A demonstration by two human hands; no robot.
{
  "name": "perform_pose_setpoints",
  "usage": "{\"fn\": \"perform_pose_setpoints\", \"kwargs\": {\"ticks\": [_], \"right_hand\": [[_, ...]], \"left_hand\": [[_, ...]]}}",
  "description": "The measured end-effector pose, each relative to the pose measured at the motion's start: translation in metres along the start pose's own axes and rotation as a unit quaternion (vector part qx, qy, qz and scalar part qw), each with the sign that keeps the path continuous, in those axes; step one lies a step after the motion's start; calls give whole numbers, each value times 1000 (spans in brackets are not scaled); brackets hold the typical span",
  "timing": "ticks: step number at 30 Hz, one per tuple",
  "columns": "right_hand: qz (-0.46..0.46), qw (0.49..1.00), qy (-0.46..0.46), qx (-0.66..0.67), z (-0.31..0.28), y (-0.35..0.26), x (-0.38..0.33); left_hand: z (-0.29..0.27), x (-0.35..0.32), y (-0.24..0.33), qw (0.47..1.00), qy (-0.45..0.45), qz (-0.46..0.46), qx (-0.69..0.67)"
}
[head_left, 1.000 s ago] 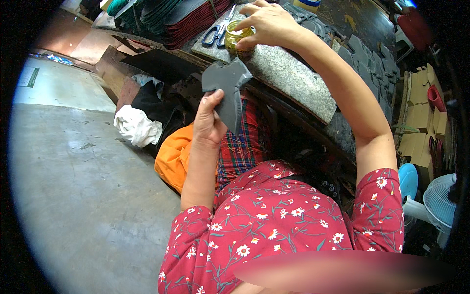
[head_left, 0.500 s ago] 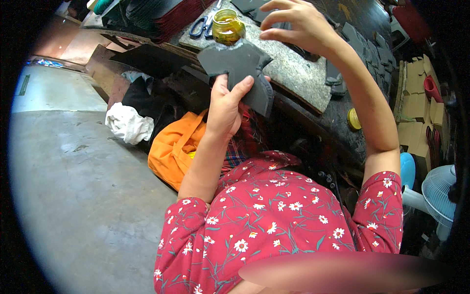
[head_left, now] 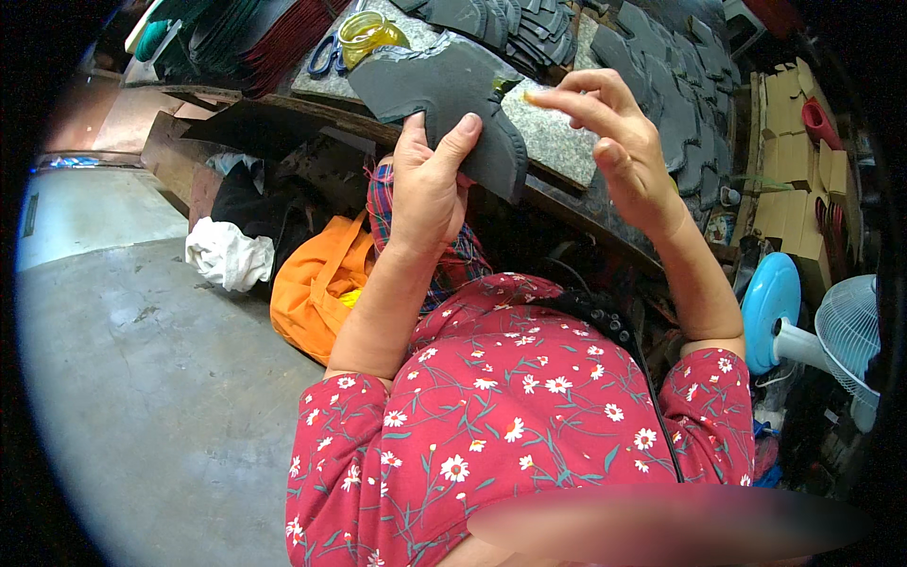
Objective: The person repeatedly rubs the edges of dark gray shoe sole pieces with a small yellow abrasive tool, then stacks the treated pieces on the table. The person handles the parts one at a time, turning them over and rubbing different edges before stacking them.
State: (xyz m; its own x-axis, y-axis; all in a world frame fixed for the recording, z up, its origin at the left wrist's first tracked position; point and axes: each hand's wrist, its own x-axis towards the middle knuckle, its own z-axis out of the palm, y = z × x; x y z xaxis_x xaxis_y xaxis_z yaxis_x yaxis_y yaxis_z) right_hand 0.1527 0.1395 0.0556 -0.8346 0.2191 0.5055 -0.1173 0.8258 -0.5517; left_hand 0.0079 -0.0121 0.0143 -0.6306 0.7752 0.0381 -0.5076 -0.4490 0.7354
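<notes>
My left hand [head_left: 430, 184] grips a dark grey piece shaped like a shoe upper [head_left: 439, 90], thumb on its face and the other fingers mostly hidden behind. Its top edge looks whitish, and a notch with a yellow-green spot shows at its right. To the right of the piece, apart from it, my right hand [head_left: 619, 142] is open and holds nothing. The index finger is stretched toward the piece, with something yellowish on its tip. Just behind the piece stands an uncapped glass jar [head_left: 370, 36] of yellow, glue-like stuff on a speckled stone slab [head_left: 548, 137].
Blue-handled scissors [head_left: 326, 57] lie beside the jar. Several dark grey cut pieces [head_left: 661, 71] are spread in overlapping rows across the bench. An orange bag [head_left: 316, 279] and white cloth [head_left: 230, 253] are at my left. Cardboard boxes [head_left: 779, 198] and a fan [head_left: 841, 331] stand at right.
My right hand has come down from above the slab near the jar to the right side of the held piece. The left hand still grips the piece; the view has shifted somewhat.
</notes>
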Motion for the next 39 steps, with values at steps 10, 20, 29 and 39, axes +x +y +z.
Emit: {"fn": "perform_pose_setpoints", "kwargs": {"ticks": [10, 20, 29, 39], "right_hand": [[90, 966, -57, 237, 24, 4, -11], [101, 977, -87, 169, 0, 3, -9], [-64, 994, -83, -15, 0, -1, -23], [-3, 995, 9, 97, -12, 8, -30]], "left_hand": [[7, -1, -1, 998, -42, -47, -1], [8, 1, -4, 998, -38, -44, 39], [15, 5, 2, 994, 57, -60, 67], [19, 18, -4, 994, -32, -72, 73]]}}
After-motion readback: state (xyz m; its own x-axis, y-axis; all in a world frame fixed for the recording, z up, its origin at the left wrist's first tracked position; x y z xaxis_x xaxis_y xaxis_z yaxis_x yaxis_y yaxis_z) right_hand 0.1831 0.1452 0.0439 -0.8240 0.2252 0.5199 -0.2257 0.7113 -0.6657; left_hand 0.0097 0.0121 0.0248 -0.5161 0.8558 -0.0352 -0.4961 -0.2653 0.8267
